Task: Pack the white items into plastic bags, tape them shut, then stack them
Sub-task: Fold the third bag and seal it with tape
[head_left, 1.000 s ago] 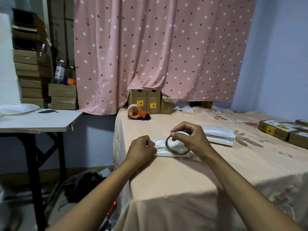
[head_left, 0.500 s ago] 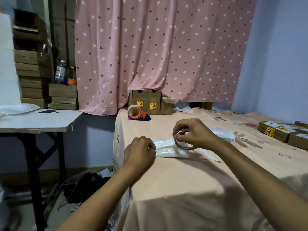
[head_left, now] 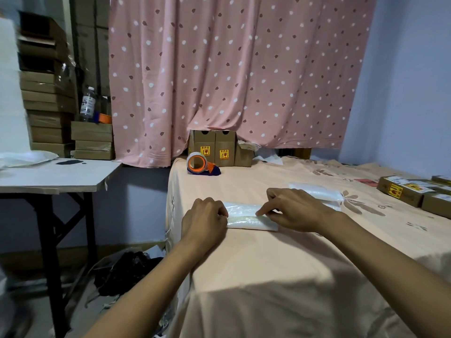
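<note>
The filled bag [head_left: 246, 217], laid on the cloth [head_left: 268, 269], is held at its left end by the left hand [head_left: 203, 222] and pinched by the right hand [head_left: 300, 211], so taping seems half done and stacking on the pile [head_left: 317, 192] just behind it is left.

The bagged packet [head_left: 251, 217] lies on the covered table [head_left: 268, 269] near its front-left corner; the left hand [head_left: 205, 222] grips its left end, the right hand [head_left: 299, 211] pinches its right part; more packets [head_left: 319, 192] lie just behind the right hand; the tape dispenser [head_left: 199, 163] sits farther back, cartons [head_left: 214, 150] just behind it.
</note>
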